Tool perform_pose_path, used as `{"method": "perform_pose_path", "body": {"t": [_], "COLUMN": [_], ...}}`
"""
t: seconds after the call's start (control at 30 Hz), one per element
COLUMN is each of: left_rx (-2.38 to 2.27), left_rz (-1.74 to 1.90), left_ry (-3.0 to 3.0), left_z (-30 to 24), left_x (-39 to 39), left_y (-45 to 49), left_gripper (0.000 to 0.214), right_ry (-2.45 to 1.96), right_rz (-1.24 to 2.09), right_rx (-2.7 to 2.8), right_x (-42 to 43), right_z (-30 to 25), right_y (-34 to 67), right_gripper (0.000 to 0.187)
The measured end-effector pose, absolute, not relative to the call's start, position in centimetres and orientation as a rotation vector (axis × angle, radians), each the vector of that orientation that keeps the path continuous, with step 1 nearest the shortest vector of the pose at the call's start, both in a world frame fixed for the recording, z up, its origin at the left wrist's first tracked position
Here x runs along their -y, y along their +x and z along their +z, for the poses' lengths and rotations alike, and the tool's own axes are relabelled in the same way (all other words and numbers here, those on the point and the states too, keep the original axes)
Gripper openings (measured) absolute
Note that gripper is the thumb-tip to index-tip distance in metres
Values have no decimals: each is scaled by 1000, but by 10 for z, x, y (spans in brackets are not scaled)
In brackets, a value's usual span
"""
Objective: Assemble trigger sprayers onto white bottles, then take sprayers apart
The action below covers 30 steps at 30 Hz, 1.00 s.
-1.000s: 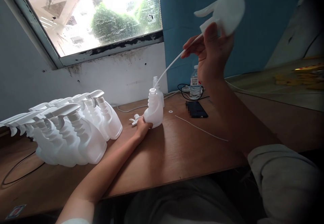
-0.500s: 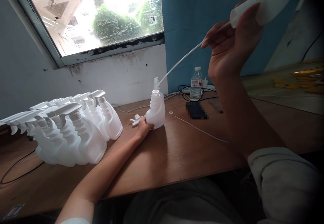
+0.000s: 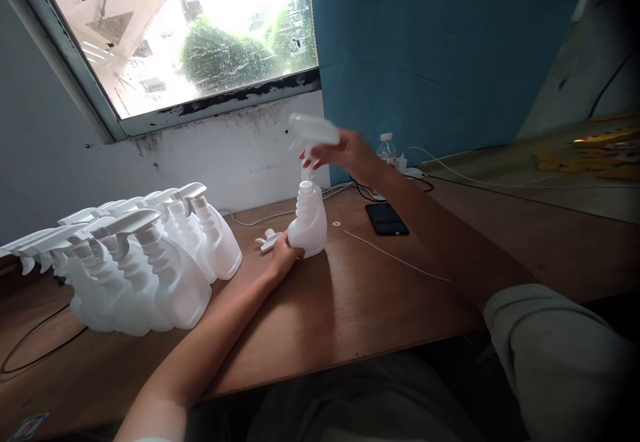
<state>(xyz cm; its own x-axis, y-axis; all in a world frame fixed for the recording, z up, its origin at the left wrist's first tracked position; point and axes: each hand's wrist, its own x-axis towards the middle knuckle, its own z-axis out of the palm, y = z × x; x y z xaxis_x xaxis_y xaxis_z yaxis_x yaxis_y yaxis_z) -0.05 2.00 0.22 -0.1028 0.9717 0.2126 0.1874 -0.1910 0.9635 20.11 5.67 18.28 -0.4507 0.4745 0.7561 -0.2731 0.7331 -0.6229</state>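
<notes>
My left hand (image 3: 287, 254) grips the lower side of a white spray bottle (image 3: 309, 225) standing upright on the table, its neck uncapped. Another white bottle stands close behind it, mostly hidden. Above the uncapped neck, my right hand (image 3: 334, 152) has its fingers closed around a white trigger sprayer (image 3: 314, 130), which is blurred by motion. The sprayer's tube hardly shows, and I cannot tell whether it is inside a bottle. A second trigger sprayer (image 3: 271, 239) lies on the table beside my left hand. To the right of the bottle are a small white washer (image 3: 337, 224) and a loose thin tube (image 3: 397, 256).
Several spray bottles (image 3: 185, 289) with trigger heads stand in rows on the left of the wooden table (image 3: 280, 335). A phone (image 3: 387, 219), cables (image 3: 265, 219) and a clear water bottle (image 3: 387, 149) are towards the back. A window (image 3: 210, 49) is behind.
My right hand has brought the trigger sprayer down and left, from high on the right to just above the bottle's neck. The long tube no longer shows. My left hand has stayed on the bottle.
</notes>
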Motion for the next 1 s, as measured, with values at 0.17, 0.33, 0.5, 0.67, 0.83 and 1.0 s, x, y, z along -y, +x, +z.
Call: {"method": "perform_pose_path", "body": {"t": [0.17, 0.33, 0.5, 0.67, 0.83, 1.0], "left_rx": [-1316, -1141, -754, -912, -1188, -1265], "left_rz": [1392, 1460, 1877, 1806, 1640, 1685], "left_ry": [1396, 1384, 1348, 1854, 2153, 2194], "left_z": [-2, 10, 89, 165, 176, 173], "left_x": [-23, -25, -34, -31, -21, -18], "left_y": [-2, -2, -11, -13, -12, -10], "left_gripper": [30, 47, 54, 40, 40, 36], "right_ry": [-84, 1, 4, 69, 60, 79], "right_rz": [1242, 1417, 1439, 1421, 1411, 1493], "right_rx": [1994, 1711, 1668, 1693, 1694, 1663], "right_x": [-72, -81, -84, -82, -83, -85], "right_z": [142, 114, 109, 109, 108, 107], "right_y": [173, 154, 151, 150, 151, 149], "right_gripper": [42, 42, 36, 32, 31, 39]}}
